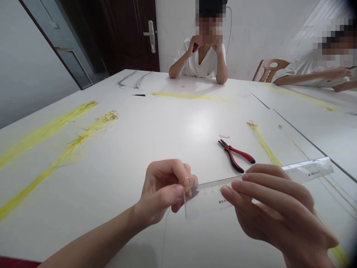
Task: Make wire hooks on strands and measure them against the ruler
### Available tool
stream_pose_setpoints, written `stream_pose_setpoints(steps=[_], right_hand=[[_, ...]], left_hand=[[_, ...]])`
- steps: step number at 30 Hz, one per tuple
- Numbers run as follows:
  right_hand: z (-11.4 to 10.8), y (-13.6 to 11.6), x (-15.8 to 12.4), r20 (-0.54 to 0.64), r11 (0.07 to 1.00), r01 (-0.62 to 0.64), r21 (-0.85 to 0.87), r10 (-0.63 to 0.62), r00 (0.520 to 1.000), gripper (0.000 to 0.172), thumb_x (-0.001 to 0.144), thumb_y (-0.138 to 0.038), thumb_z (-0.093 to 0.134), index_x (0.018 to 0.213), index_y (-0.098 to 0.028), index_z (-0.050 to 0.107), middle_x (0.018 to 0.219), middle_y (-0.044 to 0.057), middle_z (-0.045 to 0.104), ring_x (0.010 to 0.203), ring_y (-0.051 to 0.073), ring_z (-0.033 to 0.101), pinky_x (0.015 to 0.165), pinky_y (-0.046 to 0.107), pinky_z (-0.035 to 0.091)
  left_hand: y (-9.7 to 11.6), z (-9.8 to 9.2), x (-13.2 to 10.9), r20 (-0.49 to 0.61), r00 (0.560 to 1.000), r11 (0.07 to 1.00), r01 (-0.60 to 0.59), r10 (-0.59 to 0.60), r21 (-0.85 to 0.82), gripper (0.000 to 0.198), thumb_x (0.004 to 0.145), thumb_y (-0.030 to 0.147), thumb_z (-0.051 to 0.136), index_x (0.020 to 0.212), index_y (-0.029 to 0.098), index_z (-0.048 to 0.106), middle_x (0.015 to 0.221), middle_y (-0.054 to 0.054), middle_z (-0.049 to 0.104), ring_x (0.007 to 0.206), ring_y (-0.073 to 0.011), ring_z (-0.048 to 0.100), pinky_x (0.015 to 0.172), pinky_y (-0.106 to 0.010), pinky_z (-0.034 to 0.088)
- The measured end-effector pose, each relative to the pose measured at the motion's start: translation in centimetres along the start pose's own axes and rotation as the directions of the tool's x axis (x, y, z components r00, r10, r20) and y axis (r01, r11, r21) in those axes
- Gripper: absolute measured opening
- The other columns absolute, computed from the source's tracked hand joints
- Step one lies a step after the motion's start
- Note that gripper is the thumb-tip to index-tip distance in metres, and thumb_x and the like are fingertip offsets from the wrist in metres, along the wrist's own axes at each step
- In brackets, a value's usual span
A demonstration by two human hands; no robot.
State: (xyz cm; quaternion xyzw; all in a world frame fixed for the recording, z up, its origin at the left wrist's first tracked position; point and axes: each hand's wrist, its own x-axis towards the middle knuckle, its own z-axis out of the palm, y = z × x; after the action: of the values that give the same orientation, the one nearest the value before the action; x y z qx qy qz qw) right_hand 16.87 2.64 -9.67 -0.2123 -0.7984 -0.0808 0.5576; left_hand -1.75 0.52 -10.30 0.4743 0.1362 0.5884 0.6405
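My left hand (164,190) pinches a small gold ring-shaped hook (186,181) between thumb and forefinger, with a bit of yellow just below it. A thin thread (165,227) hangs down beneath this hand. Held in my right hand (276,204) is a clear plastic ruler (206,201), gripped between thumb and fingers. The ruler's left end meets the fingertips of my left hand, beside the hook. Its right end sticks out past my right hand, tilted slightly upward.
Red-and-black pliers (234,154) lie beyond my right hand. Yellow strand bundles (80,139) with gold hooks lie left, and another (263,143) lies right. A black pointed tool (138,95) is farther back. Across the white table (167,123) sit two people.
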Motion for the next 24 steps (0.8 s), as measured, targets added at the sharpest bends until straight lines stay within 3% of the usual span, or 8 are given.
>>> stream_pose_setpoints(steps=[24], right_hand=[[-0.03,0.22,-0.14,0.012,0.999,0.052,0.012,-0.052,0.999,0.015,0.067,-0.004,0.073,0.074,-0.014,0.064,0.074,-0.003,0.06,0.065,0.01,0.057,0.059,0.033,0.052]], left_hand=[[-0.06,0.02,0.22,0.011,1.0,1.0,0.004,-0.004,-0.008,0.015,0.075,0.015,0.058,0.062,0.014,0.051,0.053,0.006,0.042,0.041,-0.0028,0.031,0.046,-0.024,0.026]])
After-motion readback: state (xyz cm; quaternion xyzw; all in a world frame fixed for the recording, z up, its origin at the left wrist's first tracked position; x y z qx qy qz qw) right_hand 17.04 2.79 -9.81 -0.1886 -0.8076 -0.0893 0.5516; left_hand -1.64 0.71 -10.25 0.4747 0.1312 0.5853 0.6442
